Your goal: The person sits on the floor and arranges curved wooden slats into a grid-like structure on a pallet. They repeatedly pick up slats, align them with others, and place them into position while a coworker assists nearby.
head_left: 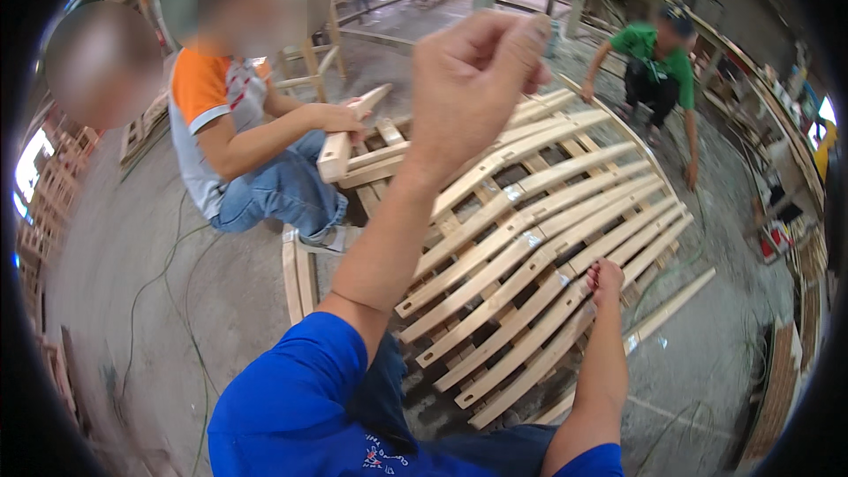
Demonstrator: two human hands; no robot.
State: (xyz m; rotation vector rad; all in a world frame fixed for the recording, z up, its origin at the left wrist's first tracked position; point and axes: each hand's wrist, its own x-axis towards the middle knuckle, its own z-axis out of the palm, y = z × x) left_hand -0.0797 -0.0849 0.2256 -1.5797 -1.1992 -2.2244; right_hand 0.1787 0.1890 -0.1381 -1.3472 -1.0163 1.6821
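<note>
My left hand point(481, 79) is raised high over the far part of a stack of wood, its fingers curled and the thumb pressed against them. Whether something small is pinched there, I cannot make out. Below it lie long, bent, pale wooden pieces point(495, 252) side by side, several with slots cut near their ends. They rest across other wooden pieces underneath. My right hand point(606, 281) is closed just above or against the pieces on the right side of the stack. What it holds, if anything, is hidden by the fingers.
At the left a crouching person in an orange-and-grey shirt point(212, 115) holds a wooden piece point(334, 157). A person in green point(654, 57) bends at the far right of the stack. Loose wood point(669, 311) lies on the concrete floor point(132, 318), where thin cables run.
</note>
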